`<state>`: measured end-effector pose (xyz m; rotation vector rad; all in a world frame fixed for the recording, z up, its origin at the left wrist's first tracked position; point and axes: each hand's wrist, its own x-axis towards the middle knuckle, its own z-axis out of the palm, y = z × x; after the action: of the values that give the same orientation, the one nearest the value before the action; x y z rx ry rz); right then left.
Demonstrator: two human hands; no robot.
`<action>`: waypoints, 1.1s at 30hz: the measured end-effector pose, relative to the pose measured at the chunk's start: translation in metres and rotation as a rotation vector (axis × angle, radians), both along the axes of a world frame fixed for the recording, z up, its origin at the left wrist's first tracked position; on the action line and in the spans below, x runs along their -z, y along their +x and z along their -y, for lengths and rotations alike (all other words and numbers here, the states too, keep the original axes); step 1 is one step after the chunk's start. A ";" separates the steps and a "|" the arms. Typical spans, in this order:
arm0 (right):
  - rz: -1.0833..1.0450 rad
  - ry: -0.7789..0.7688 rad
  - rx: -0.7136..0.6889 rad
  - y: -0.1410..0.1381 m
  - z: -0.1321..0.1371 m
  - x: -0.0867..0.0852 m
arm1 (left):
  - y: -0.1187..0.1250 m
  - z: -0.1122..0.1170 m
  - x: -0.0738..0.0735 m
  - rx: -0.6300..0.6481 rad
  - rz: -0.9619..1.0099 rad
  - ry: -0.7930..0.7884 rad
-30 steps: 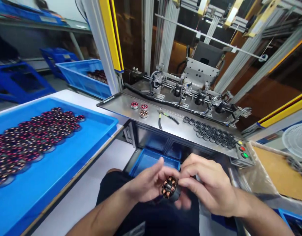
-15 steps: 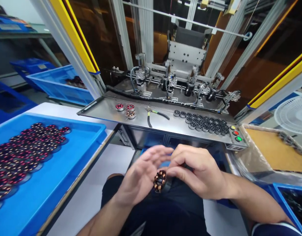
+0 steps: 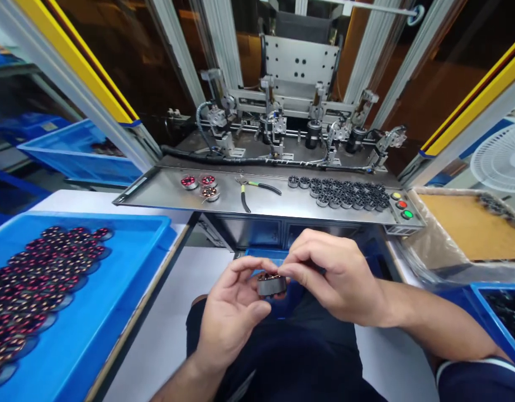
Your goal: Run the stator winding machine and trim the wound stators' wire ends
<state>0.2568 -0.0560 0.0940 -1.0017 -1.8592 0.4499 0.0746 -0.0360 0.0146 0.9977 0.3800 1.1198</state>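
Observation:
A wound motor stator [image 3: 271, 286], a grey ring with copper coils on its upper face, is held over my lap between both hands. My left hand [image 3: 236, 312] cradles it, with fingers curled behind and under the ring and the thumb near its lower front. Thumb and index finger of my right hand [image 3: 335, 279] pinch at its upper right edge; whether a thin wire lies between those fingertips is too small to tell. Beyond my hands, three wound stators [image 3: 208, 192] and pliers [image 3: 257, 188] with black and green handles lie on the metal bench [image 3: 173, 192].
Rows of black stator cores [image 3: 352, 194] stand on the bench beside a button box [image 3: 403, 209]. On the left, a blue tray [image 3: 127, 262] carries many wound stators. A machine [image 3: 278, 125] spans the back. To the right are a lined box [image 3: 462, 223] and a fan [image 3: 498, 159].
The stator has turned from facing me to lying nearly level. My left hand has closed in around it, while the right still pinches at its edge. The head view has shifted slightly.

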 end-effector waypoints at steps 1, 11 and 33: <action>-0.019 0.001 0.010 -0.001 0.000 0.001 | 0.001 -0.001 0.003 -0.053 -0.015 0.032; -0.780 -0.895 -0.073 -0.029 0.007 0.031 | 0.004 -0.022 0.002 -0.113 0.025 0.019; -0.293 0.179 0.203 -0.021 0.015 0.069 | -0.015 -0.015 -0.009 -0.182 -0.521 0.313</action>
<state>0.2363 -0.0707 0.0251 -0.9369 -1.4915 0.2855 0.0593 -0.0206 0.0235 1.5637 0.7397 1.0911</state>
